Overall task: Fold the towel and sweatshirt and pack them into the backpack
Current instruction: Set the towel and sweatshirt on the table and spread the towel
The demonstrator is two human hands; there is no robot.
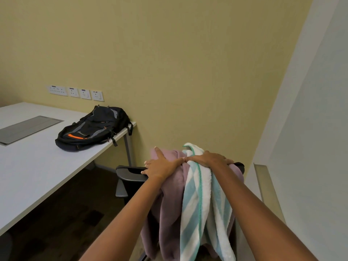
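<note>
Near the closed backpack (94,127), flat left hand (162,165) presses sweatshirt (170,187); right hand (209,159) grips towel (195,196).

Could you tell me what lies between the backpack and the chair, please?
In the head view: the table's edge, its metal leg, then open dark floor, between backpack and chair.

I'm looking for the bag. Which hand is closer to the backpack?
Left. The left hand rests on the sweatshirt, nearer the backpack; the right hand grips the towel, farther off.
</note>
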